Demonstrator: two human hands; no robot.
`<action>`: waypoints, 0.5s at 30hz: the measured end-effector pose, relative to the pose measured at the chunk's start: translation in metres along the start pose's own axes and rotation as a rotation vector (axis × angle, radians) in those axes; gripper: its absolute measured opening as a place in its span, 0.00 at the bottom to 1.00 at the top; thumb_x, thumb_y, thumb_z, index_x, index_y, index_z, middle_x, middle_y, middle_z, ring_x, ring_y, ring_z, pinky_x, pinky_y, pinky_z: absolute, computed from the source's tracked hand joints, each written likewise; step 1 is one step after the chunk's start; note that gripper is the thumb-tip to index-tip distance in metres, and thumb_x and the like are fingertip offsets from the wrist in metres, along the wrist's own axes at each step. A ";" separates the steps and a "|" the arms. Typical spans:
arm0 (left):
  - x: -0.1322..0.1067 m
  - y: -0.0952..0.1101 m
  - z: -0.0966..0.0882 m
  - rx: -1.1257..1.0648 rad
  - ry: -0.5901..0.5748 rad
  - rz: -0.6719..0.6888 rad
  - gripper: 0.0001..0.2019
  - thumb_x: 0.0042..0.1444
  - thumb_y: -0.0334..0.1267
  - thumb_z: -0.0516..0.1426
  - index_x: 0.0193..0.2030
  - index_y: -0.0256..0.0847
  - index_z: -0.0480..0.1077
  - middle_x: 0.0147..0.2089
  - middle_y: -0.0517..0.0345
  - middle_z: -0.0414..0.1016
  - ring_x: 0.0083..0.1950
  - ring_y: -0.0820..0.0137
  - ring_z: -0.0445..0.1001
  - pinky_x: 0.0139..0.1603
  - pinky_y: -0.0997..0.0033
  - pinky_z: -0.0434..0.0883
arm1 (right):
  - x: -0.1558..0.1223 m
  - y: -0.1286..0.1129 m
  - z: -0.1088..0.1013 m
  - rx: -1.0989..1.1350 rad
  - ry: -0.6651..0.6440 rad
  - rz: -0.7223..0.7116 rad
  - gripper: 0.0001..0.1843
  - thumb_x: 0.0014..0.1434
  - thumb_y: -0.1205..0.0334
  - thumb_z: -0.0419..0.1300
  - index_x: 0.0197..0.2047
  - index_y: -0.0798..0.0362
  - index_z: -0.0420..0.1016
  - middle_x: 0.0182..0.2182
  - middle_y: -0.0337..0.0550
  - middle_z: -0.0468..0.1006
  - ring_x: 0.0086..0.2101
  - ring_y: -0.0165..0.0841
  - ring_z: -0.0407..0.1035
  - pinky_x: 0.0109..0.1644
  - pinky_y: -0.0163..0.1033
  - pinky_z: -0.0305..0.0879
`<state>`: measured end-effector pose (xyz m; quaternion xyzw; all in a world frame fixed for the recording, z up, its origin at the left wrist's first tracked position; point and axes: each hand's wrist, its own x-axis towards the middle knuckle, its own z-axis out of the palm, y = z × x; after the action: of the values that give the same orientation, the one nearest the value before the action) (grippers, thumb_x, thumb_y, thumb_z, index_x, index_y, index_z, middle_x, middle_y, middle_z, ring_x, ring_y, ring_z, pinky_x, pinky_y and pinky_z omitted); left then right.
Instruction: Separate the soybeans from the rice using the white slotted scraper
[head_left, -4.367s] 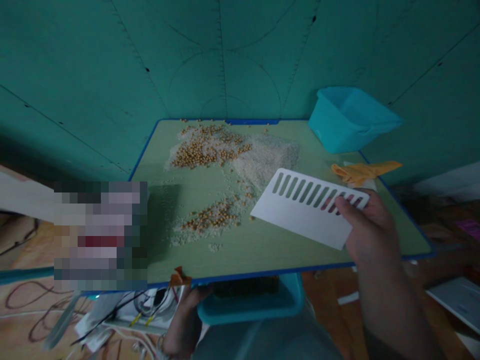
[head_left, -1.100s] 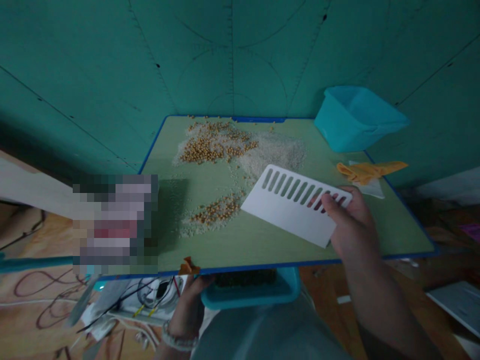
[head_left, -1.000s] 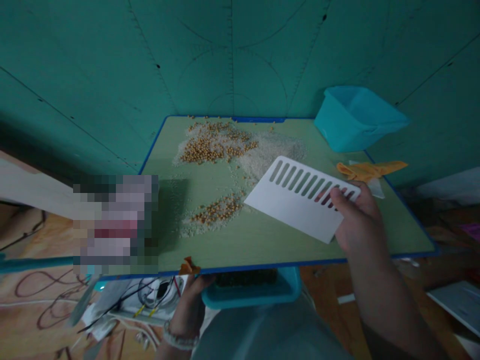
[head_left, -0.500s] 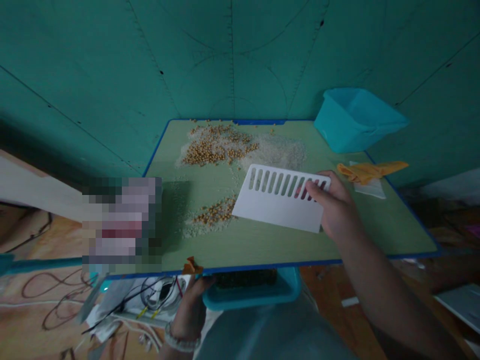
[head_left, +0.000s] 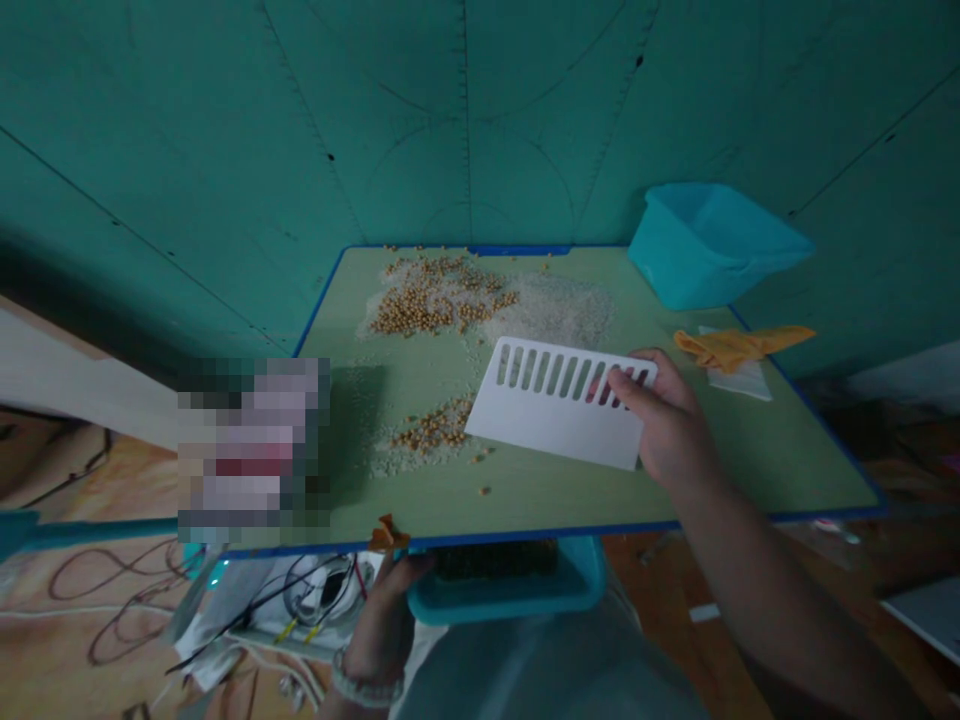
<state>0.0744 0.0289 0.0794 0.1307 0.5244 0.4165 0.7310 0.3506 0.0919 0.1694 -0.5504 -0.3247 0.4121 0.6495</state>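
Observation:
My right hand (head_left: 671, 425) grips a white plastic scraper (head_left: 555, 425) by its slotted upper edge, thumb on top. The scraper is tilted over the table, its left end beside a small heap of soybeans (head_left: 435, 428) mixed with rice. My left hand (head_left: 390, 600), at the near table edge, is closed on the left rim of a blue plastic basin (head_left: 517, 602), which sits partly under the table above my lap. Dark contents show inside it. Farther back lie a larger heap of soybeans (head_left: 420, 305) and a pile of white rice (head_left: 559, 308).
A blue bin (head_left: 697, 250) stands at the table's back right. An orange cloth (head_left: 727, 345) lies on a white sheet in front of it. A pixelated object (head_left: 259, 450) covers the left edge. Cables (head_left: 322, 590) lie below, and a green wall rises behind.
A few loose soybeans now show on the table below the scraper's left end. The scraper has barely shifted in my right hand. My left hand stays at the basin.

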 end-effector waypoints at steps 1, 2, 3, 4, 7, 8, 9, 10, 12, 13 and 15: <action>0.000 0.000 0.000 -0.003 0.001 0.007 0.17 0.37 0.36 0.65 0.38 0.44 0.79 0.37 0.59 0.84 0.55 0.52 0.73 0.56 0.56 0.68 | -0.001 0.001 -0.001 -0.001 -0.011 0.011 0.14 0.47 0.56 0.67 0.31 0.47 0.65 0.22 0.33 0.75 0.21 0.31 0.67 0.26 0.36 0.61; -0.001 0.001 0.000 -0.004 0.010 0.011 0.16 0.37 0.36 0.65 0.38 0.45 0.79 0.38 0.60 0.84 0.55 0.52 0.73 0.56 0.56 0.68 | -0.002 0.002 -0.001 0.000 -0.017 0.021 0.14 0.47 0.55 0.67 0.32 0.47 0.65 0.21 0.33 0.74 0.21 0.30 0.66 0.25 0.36 0.61; -0.001 0.002 0.000 -0.005 0.017 0.017 0.16 0.37 0.35 0.65 0.38 0.45 0.79 0.39 0.60 0.84 0.55 0.53 0.73 0.56 0.56 0.68 | -0.003 0.003 -0.002 0.002 -0.020 0.031 0.15 0.47 0.55 0.67 0.32 0.47 0.65 0.21 0.33 0.74 0.20 0.30 0.66 0.25 0.35 0.60; -0.001 0.002 0.001 -0.006 0.020 0.022 0.16 0.36 0.35 0.65 0.37 0.45 0.79 0.39 0.60 0.84 0.55 0.53 0.73 0.56 0.56 0.67 | -0.004 0.003 -0.003 0.005 -0.020 0.041 0.15 0.47 0.55 0.67 0.32 0.47 0.65 0.21 0.32 0.73 0.20 0.29 0.66 0.24 0.35 0.60; -0.002 0.004 0.002 -0.010 0.001 0.032 0.14 0.36 0.36 0.66 0.35 0.46 0.80 0.40 0.60 0.84 0.56 0.52 0.72 0.56 0.56 0.68 | -0.005 0.004 -0.003 0.014 -0.008 0.059 0.15 0.47 0.55 0.67 0.31 0.48 0.64 0.22 0.33 0.74 0.21 0.28 0.66 0.25 0.34 0.61; -0.001 0.005 0.002 -0.015 -0.008 0.027 0.14 0.36 0.36 0.66 0.35 0.46 0.80 0.40 0.60 0.84 0.56 0.52 0.72 0.56 0.55 0.68 | -0.004 0.004 -0.003 0.021 -0.001 0.057 0.15 0.47 0.55 0.67 0.31 0.48 0.65 0.22 0.33 0.74 0.21 0.28 0.66 0.25 0.33 0.61; -0.001 0.005 0.001 -0.022 -0.010 0.023 0.14 0.36 0.36 0.67 0.35 0.47 0.80 0.40 0.60 0.84 0.56 0.52 0.72 0.56 0.55 0.68 | -0.003 0.003 -0.003 0.029 0.009 0.051 0.15 0.47 0.55 0.67 0.31 0.48 0.65 0.22 0.33 0.75 0.21 0.28 0.67 0.25 0.33 0.61; -0.001 0.005 0.001 -0.027 -0.002 0.019 0.15 0.36 0.36 0.67 0.36 0.48 0.80 0.40 0.60 0.84 0.56 0.52 0.72 0.56 0.54 0.68 | -0.003 0.002 -0.003 0.037 0.023 0.043 0.15 0.46 0.56 0.67 0.30 0.49 0.65 0.22 0.34 0.75 0.22 0.28 0.67 0.26 0.34 0.62; 0.000 0.006 0.000 -0.027 0.030 0.014 0.17 0.36 0.36 0.67 0.38 0.48 0.79 0.40 0.60 0.84 0.57 0.52 0.71 0.57 0.54 0.67 | -0.001 0.001 -0.004 0.043 0.055 0.032 0.15 0.46 0.55 0.68 0.30 0.49 0.65 0.21 0.34 0.75 0.22 0.29 0.67 0.26 0.33 0.62; 0.000 0.006 0.000 -0.025 0.042 0.019 0.17 0.35 0.37 0.68 0.38 0.47 0.80 0.40 0.60 0.84 0.57 0.52 0.71 0.58 0.55 0.66 | 0.000 0.000 -0.005 0.041 0.067 0.034 0.15 0.45 0.55 0.68 0.30 0.49 0.66 0.21 0.34 0.75 0.22 0.29 0.67 0.26 0.33 0.62; -0.001 0.006 -0.002 -0.021 0.039 0.023 0.16 0.35 0.37 0.68 0.37 0.47 0.80 0.41 0.61 0.84 0.59 0.54 0.69 0.60 0.58 0.65 | 0.001 0.001 -0.007 0.032 0.082 0.050 0.15 0.45 0.55 0.68 0.30 0.49 0.66 0.21 0.34 0.74 0.21 0.28 0.67 0.25 0.33 0.62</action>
<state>0.0698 0.0319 0.0831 0.1209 0.5327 0.4327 0.7172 0.3569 0.0894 0.1674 -0.5642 -0.2775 0.4104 0.6604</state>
